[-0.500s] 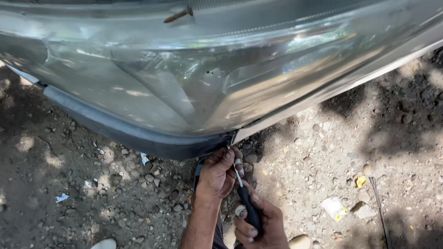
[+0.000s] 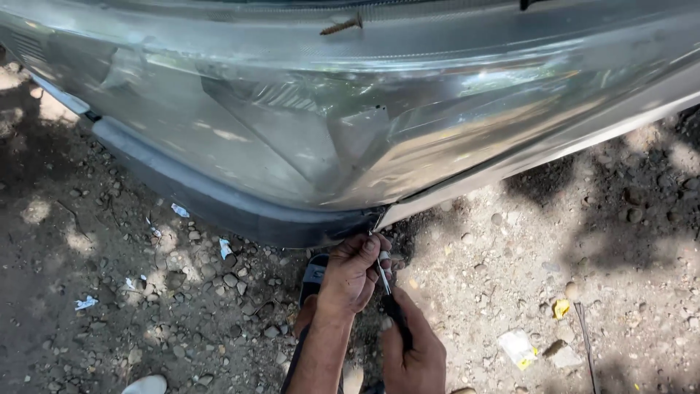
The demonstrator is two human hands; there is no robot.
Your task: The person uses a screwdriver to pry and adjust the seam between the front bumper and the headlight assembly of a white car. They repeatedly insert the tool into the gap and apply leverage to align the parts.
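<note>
Two hands work at the low edge of a silver car body (image 2: 350,124), where a dark plastic strip (image 2: 219,201) meets a seam. The left hand (image 2: 350,277) reaches up to this seam, its grip narrow, with the fingertips pinching around the metal shaft near the tip. The right hand (image 2: 412,350) is lower and nearer, its grip wrapped around the black handle of one screwdriver (image 2: 390,292). The screwdriver stands almost upright, slightly tilted, with its tip at the seam just under the strip.

On the far upper part of the car body lies one rusty screw (image 2: 341,26), near the top edge.

The ground (image 2: 146,306) is dry earth with many small stones. Several pieces of litter lie on it. On the right, near side there is one pale crumpled wrapper (image 2: 518,346), roughly rectangular, and a little farther right one small yellow scrap (image 2: 561,308). Beside these lies one thin dark stick (image 2: 585,343), almost straight. On the left side I count four small white and pale blue scraps (image 2: 86,302), well apart from each other, below the dark strip.

Under the left wrist, one dark sandal (image 2: 315,273) with a grey strap is partly visible. At the near bottom edge, one pale rounded object (image 2: 146,384) shows; I cannot tell what it is.
</note>
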